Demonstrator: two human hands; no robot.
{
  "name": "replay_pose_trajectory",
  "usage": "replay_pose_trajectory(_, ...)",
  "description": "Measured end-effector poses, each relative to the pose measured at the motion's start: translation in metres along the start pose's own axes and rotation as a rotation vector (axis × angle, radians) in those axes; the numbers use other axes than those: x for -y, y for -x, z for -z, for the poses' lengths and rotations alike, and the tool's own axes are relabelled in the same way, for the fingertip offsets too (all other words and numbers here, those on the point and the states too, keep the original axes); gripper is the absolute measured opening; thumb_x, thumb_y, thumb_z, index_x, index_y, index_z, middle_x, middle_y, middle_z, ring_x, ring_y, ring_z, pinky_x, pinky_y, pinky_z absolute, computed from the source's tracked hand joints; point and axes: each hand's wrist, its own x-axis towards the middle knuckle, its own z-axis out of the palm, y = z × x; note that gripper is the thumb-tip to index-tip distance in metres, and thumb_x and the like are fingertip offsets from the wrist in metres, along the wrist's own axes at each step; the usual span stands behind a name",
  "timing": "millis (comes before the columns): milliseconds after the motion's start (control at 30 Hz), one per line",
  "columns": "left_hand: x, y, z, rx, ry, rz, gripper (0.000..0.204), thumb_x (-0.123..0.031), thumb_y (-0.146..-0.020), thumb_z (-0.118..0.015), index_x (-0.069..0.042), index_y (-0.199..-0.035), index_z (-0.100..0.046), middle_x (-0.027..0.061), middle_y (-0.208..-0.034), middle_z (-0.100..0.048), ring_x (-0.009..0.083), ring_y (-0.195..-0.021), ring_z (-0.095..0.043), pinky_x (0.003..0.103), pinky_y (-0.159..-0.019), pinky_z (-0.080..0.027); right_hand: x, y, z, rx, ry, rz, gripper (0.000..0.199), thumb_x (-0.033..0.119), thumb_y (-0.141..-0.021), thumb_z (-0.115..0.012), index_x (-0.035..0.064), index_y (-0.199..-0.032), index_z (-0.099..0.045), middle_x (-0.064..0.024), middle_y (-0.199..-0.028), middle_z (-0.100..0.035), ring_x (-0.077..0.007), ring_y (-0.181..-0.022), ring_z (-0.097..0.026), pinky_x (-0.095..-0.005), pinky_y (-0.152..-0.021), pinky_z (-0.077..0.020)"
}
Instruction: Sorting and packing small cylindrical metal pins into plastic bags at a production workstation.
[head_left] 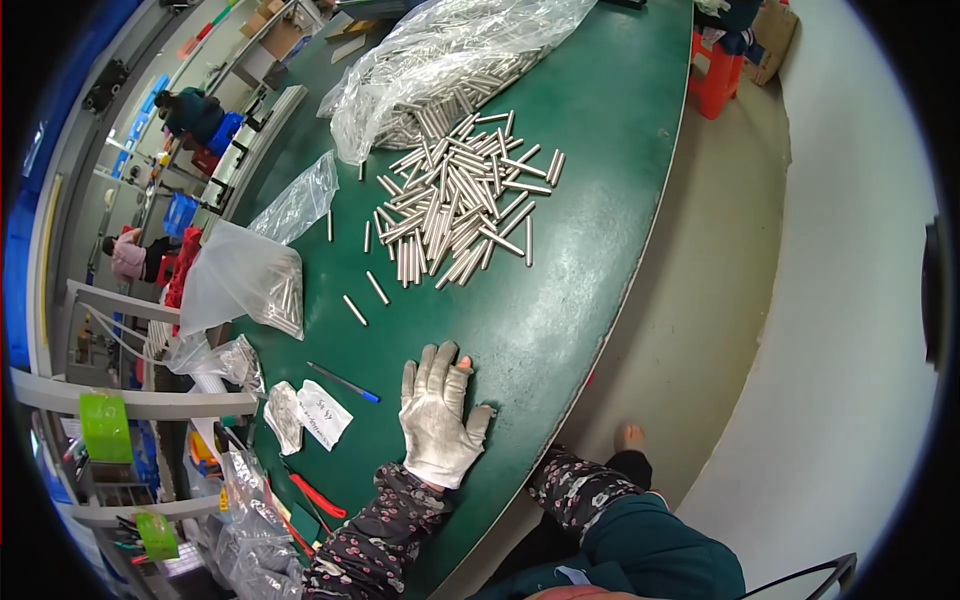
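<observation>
**Gloved hand flat on the green table, metal rods heaped beyond**

The person's left hand [437, 417], in a worn white glove with cut fingertips, lies palm down on the green table [590, 210], fingers spread and released, grasping nothing. Its floral sleeve comes in from the near edge. The right hand is out of sight. A loose heap of short metal rods [455, 200] lies farther off, well apart from the hand, spilling from a clear plastic bag [440, 50]. Two stray rods [365, 298] lie between heap and hand. A blue pen [343, 382] and a paper slip [322, 413] lie left of the hand.
</observation>
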Motion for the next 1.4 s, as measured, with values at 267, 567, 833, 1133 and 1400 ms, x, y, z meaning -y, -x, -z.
replay_pose_trajectory(267, 0.003, 0.004, 0.005, -0.008, -0.014, -0.005, 0.05, -0.025, -0.069, -0.058, -0.003, -0.113, -0.049, 0.0148, -0.124, -0.044, 0.0351, -0.117, -0.039, 0.048, -0.101, -0.025, -0.06, 0.033, -0.013, 0.108, 0.237, -0.004, 0.052, 0.043, -0.084, -0.034, 0.0223, -0.131, -0.033, -0.0016, -0.141, -0.018, -0.0268, -0.13, -0.01, -0.064, -0.096, -0.006)
replay_pose_trajectory(567, 0.002, -0.004, 0.002, -0.046, -0.039, -0.034, 0.046, -0.02, -0.072, -0.058, -0.002, -0.113, -0.048, 0.0153, -0.124, -0.044, 0.0341, -0.118, -0.038, 0.047, -0.101, -0.025, -0.207, 0.146, -0.053, 0.007, -0.078, -0.216, 0.057, 0.036, -0.077, -0.05, 0.0202, -0.13, -0.036, -0.0049, -0.141, -0.025, -0.0278, -0.131, -0.019, -0.0604, -0.099, -0.0157)
replay_pose_trajectory(833, 0.005, -0.001, -0.011, -0.029, -0.077, -0.054, 0.048, -0.033, -0.079, -0.052, -0.002, -0.115, -0.047, 0.0141, -0.127, -0.041, 0.035, -0.119, -0.036, 0.048, -0.101, -0.023, -0.158, 0.132, -0.048, -0.208, -0.336, -0.468, 0.071, 0.041, -0.068, -0.062, 0.02, -0.131, -0.035, -0.0078, -0.141, -0.024, -0.0311, -0.13, -0.019, -0.0616, -0.097, -0.0186)
replay_pose_trajectory(1133, 0.003, 0.002, -0.005, -0.037, -0.077, -0.045, 0.044, -0.024, -0.078, -0.053, -0.002, -0.116, -0.048, 0.0144, -0.126, -0.042, 0.0342, -0.119, -0.037, 0.046, -0.102, -0.025, -0.149, 0.116, -0.04, -0.056, -0.296, -0.367, 0.061, 0.045, -0.066, -0.062, 0.0204, -0.12, -0.048, -0.0042, -0.141, -0.022, -0.0284, -0.134, -0.006, -0.0682, -0.094, -0.016)
replay_pose_trajectory(1400, -0.001, -0.006, 0.001, -0.026, -0.038, -0.017, 0.046, -0.03, -0.075, -0.053, -0.001, -0.11, -0.048, 0.0165, -0.121, -0.045, 0.0363, -0.115, -0.039, 0.051, -0.098, -0.026, -0.198, 0.168, -0.07, -0.285, -0.473, -0.439, 0.057, 0.026, -0.064, -0.066, 0.0107, -0.116, -0.048, -0.0127, -0.131, -0.036, -0.0292, -0.124, -0.03, -0.041, -0.097, -0.0337)
